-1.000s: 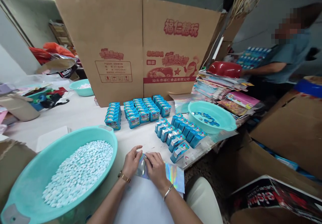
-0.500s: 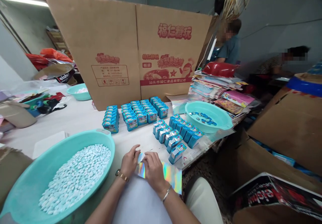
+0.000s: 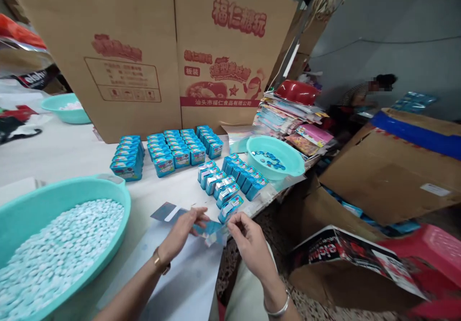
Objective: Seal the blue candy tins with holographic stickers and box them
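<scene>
My left hand [image 3: 186, 226], with a watch on its wrist, bends its fingers over a thin shiny sheet [image 3: 164, 212]. The sheet looks dark grey at the left and bluish, partly blurred, between my hands. My right hand [image 3: 248, 237], with a bangle, pinches at the sheet's right end. Underneath lies a large pale sheet [image 3: 169, 273] at the table edge. Just beyond my hands stand small blue packs [image 3: 230, 206] in two slanting rows. More blue packs [image 3: 164, 165] stand in stacked rows farther back.
A turquoise basin of pale tablets [image 3: 124, 198] stands at the left. Another basin [image 3: 300, 167] holds small blue discs, beside piled printed packaging [image 3: 275, 112]. A tall cardboard box [image 3: 151, 23] backs the table. Open cartons [image 3: 396, 181] and a red stool [image 3: 432, 251] are right; a person works beyond.
My hands have moved apart, the right one to the right. The shiny sheet has shifted left and now spans beneath my left hand. The view has turned right and down.
</scene>
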Demonstrator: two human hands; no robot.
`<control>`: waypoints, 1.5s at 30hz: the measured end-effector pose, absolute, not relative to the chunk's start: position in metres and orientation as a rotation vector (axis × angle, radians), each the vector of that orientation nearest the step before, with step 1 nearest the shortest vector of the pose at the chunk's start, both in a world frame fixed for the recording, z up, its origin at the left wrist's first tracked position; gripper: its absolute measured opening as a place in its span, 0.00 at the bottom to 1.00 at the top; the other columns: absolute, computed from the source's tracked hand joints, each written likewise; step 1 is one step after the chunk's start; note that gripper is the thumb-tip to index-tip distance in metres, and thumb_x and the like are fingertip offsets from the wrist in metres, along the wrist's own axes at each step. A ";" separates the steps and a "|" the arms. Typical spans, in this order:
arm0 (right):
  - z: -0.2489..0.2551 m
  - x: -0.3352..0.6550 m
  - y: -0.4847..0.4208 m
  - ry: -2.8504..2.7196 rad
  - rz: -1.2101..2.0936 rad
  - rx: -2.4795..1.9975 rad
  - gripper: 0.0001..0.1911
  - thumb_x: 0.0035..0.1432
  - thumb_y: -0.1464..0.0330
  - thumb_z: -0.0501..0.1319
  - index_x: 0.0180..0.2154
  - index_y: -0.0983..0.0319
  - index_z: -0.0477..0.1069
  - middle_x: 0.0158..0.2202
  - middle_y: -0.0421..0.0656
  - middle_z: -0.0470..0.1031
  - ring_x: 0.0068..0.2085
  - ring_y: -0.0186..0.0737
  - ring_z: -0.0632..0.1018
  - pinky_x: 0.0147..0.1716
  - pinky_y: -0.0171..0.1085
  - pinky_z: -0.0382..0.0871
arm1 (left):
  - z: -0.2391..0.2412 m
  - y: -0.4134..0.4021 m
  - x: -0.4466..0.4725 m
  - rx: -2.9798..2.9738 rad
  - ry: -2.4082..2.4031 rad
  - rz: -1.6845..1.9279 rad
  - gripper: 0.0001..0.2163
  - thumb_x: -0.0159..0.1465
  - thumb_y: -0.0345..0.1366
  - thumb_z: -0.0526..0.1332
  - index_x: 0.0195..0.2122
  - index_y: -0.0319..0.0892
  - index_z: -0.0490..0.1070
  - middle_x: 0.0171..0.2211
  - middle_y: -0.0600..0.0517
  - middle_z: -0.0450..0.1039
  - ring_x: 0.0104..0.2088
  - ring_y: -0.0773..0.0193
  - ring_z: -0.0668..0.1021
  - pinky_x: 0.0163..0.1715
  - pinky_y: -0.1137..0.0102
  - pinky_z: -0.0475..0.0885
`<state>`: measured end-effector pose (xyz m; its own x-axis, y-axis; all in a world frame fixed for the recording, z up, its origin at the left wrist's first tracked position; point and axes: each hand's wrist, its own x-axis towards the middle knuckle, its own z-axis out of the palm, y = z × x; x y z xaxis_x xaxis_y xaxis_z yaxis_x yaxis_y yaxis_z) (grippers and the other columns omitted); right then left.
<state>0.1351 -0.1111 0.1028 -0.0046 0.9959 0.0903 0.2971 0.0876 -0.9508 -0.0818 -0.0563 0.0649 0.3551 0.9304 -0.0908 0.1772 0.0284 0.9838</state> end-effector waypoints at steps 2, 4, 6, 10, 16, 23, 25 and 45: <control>0.105 0.144 -0.108 -1.471 1.005 -1.378 0.11 0.66 0.62 0.56 0.32 0.61 0.66 0.28 0.37 0.66 0.29 0.34 0.66 0.30 0.32 0.60 | 0.071 -0.067 -0.062 1.330 0.944 0.693 0.32 0.66 0.61 0.45 0.53 0.40 0.72 0.44 0.42 0.77 0.40 0.55 0.78 0.36 0.64 0.74; 0.108 0.150 -0.106 -1.492 1.009 -1.407 0.10 0.66 0.63 0.56 0.33 0.61 0.67 0.29 0.37 0.67 0.30 0.34 0.67 0.31 0.32 0.60 | 0.073 -0.071 -0.047 1.328 0.914 0.644 0.30 0.65 0.62 0.49 0.47 0.40 0.75 0.40 0.45 0.77 0.39 0.56 0.77 0.36 0.66 0.72; 0.110 0.155 -0.103 -1.514 1.001 -1.442 0.10 0.66 0.63 0.56 0.33 0.61 0.67 0.30 0.38 0.68 0.32 0.35 0.69 0.33 0.32 0.61 | 0.071 -0.072 -0.038 1.327 0.897 0.626 0.29 0.65 0.62 0.49 0.41 0.39 0.76 0.36 0.47 0.76 0.38 0.57 0.76 0.37 0.67 0.70; 0.111 0.159 -0.096 -1.521 0.989 -1.506 0.11 0.66 0.62 0.55 0.33 0.60 0.68 0.31 0.38 0.70 0.32 0.35 0.70 0.33 0.33 0.62 | 0.063 -0.069 -0.031 1.306 0.840 0.640 0.28 0.63 0.61 0.53 0.31 0.38 0.73 0.30 0.50 0.72 0.33 0.62 0.73 0.35 0.69 0.66; 0.118 0.160 -0.084 -1.558 0.962 -1.535 0.12 0.66 0.61 0.55 0.33 0.60 0.68 0.30 0.39 0.71 0.32 0.36 0.71 0.33 0.33 0.62 | 0.064 -0.061 -0.031 1.291 0.871 0.674 0.21 0.64 0.53 0.59 0.27 0.39 0.72 0.26 0.52 0.71 0.30 0.64 0.71 0.33 0.71 0.65; 0.138 0.209 -0.054 -1.545 0.676 -1.636 0.11 0.65 0.61 0.55 0.34 0.59 0.69 0.29 0.38 0.71 0.31 0.37 0.72 0.32 0.33 0.63 | 0.109 -0.022 0.021 1.580 0.957 0.755 0.17 0.66 0.46 0.56 0.24 0.41 0.72 0.25 0.52 0.73 0.30 0.62 0.72 0.34 0.70 0.63; 0.143 0.231 -0.038 -1.557 0.588 -1.661 0.10 0.64 0.61 0.55 0.34 0.59 0.68 0.30 0.39 0.72 0.31 0.38 0.72 0.32 0.34 0.63 | 0.117 -0.006 0.045 1.623 1.007 0.812 0.16 0.63 0.44 0.57 0.22 0.42 0.72 0.24 0.52 0.72 0.30 0.61 0.72 0.34 0.68 0.62; 0.117 0.302 0.032 -1.801 0.614 -1.825 0.09 0.64 0.66 0.52 0.32 0.58 0.68 0.30 0.38 0.75 0.30 0.37 0.72 0.31 0.35 0.59 | 0.052 -0.004 0.159 1.431 1.301 1.209 0.14 0.70 0.40 0.51 0.28 0.44 0.67 0.34 0.50 0.69 0.38 0.59 0.72 0.42 0.67 0.66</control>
<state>0.3016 0.0315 0.1170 0.0236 0.9993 0.0286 0.7739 -0.0001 -0.6333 0.1587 -0.0040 0.0520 -0.0018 0.9931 0.1169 0.1887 -0.1145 0.9753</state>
